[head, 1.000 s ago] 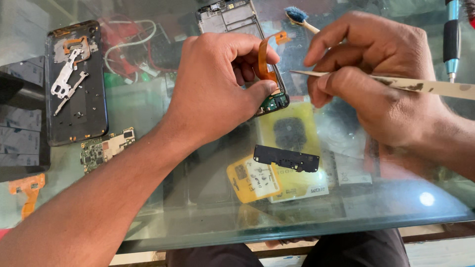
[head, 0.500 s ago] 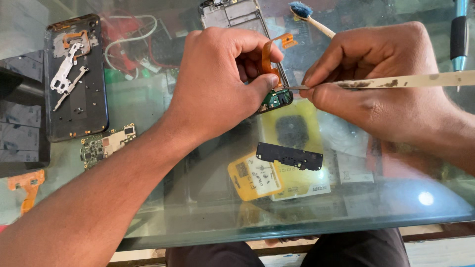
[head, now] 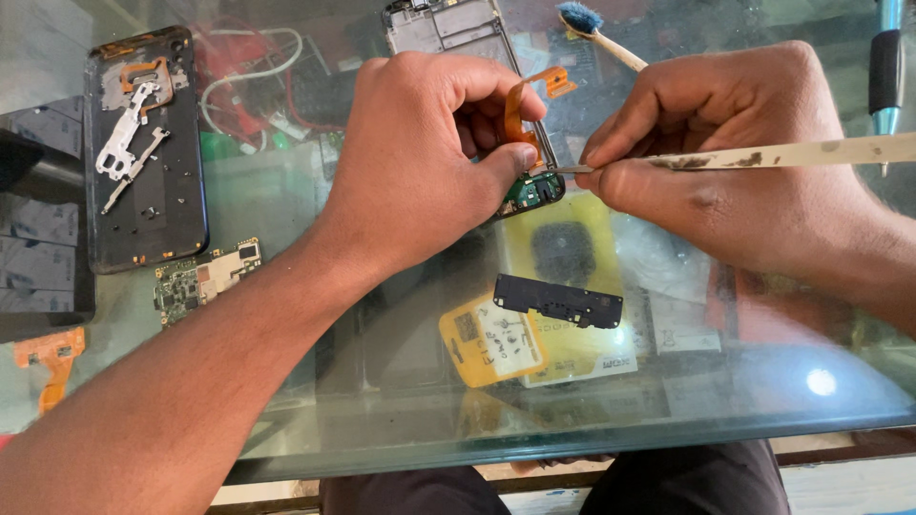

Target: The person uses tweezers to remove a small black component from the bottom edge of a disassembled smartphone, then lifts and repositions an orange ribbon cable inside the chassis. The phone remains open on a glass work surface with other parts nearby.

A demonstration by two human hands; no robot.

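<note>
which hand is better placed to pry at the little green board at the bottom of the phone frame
Right. The right hand already holds the flat pry tool with its tip at the green board. The left hand is busy gripping the phone frame.

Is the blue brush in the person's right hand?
No, the right hand holds a thin metal tool; the blue brush lies on the glass table.
</note>
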